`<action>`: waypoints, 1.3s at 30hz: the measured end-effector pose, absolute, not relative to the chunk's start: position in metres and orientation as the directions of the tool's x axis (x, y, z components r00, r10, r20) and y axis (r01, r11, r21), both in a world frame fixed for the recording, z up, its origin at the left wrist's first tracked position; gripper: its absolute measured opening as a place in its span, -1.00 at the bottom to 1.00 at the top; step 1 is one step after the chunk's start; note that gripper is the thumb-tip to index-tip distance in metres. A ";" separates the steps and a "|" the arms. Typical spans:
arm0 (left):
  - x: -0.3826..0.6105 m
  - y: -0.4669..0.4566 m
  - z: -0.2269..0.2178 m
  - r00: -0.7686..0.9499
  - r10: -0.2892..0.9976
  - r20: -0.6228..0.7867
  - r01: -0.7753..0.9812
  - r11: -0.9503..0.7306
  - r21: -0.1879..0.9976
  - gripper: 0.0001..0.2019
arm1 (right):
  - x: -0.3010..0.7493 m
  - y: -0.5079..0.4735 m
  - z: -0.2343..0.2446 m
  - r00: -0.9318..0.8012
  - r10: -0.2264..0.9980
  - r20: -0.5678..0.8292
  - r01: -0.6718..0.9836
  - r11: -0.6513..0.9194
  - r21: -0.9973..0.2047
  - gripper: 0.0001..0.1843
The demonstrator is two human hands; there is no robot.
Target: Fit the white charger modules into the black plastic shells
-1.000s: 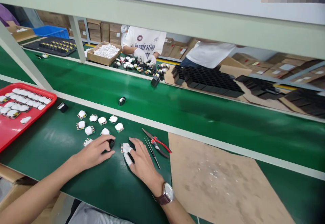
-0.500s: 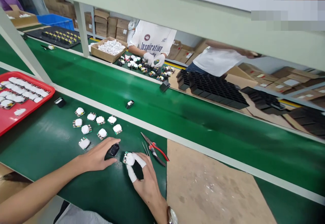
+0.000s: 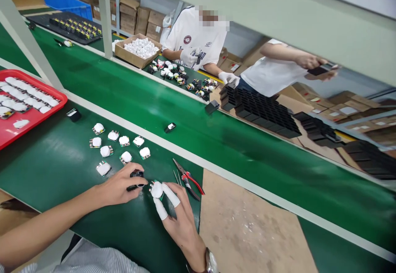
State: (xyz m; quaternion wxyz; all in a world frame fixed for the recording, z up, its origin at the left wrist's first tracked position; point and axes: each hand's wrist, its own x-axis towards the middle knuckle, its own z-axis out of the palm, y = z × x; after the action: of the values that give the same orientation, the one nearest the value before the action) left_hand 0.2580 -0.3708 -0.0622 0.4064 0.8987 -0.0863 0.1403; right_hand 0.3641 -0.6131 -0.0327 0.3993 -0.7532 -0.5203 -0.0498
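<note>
My left hand [image 3: 123, 184] is closed round a small black plastic housing [image 3: 136, 179], tilted with one end toward the right. Just to its right, my right hand [image 3: 177, 211] pinches a small circuit board [image 3: 156, 189] topped with a white pad. White finger cots cover the thumb and a finger of that hand. The board and the housing are close but apart. Beyond my left hand, several similar white-topped circuit boards [image 3: 107, 151] lie on the green work surface [image 3: 71, 157].
Pliers [image 3: 187, 178] and tweezers lie beside a brown board [image 3: 253, 223]. At left stands a red tray [image 3: 62, 101] of white-topped parts, near a black housing [image 3: 73, 114]. A green conveyor belt [image 3: 136, 99] carries another housing [image 3: 170, 127]. Across it, gloved co-workers' hands work beside black cases [image 3: 266, 112].
My left hand has turned the housing from facing up to tilted toward the right. On the belt, a housing has shifted right. The co-worker opposite has reached toward the black cases.
</note>
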 end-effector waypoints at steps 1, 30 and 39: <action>0.258 -0.372 -0.063 0.950 -0.045 0.309 -0.267 -0.630 0.729 -0.72 | 0.363 -0.613 -0.032 0.447 0.750 0.489 0.823 -0.129 -0.554 -0.31; 0.253 -0.377 -0.067 0.958 -0.073 0.276 -0.256 -0.653 0.713 -0.33 | 0.359 -0.586 -0.011 0.319 0.887 0.335 0.917 -0.200 -0.345 -0.45; 0.254 -0.376 -0.065 0.977 -0.065 0.204 -0.204 -0.575 0.793 -0.21 | 0.367 -0.595 -0.017 0.321 0.892 0.318 0.904 -0.188 -0.385 -0.37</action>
State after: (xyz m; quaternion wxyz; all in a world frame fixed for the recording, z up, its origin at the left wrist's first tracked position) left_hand 0.2543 -0.3761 -0.0648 0.4549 0.8840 -0.0761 0.0761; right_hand 0.3672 -0.5954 -0.0168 0.2582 -0.7706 -0.5826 -0.0111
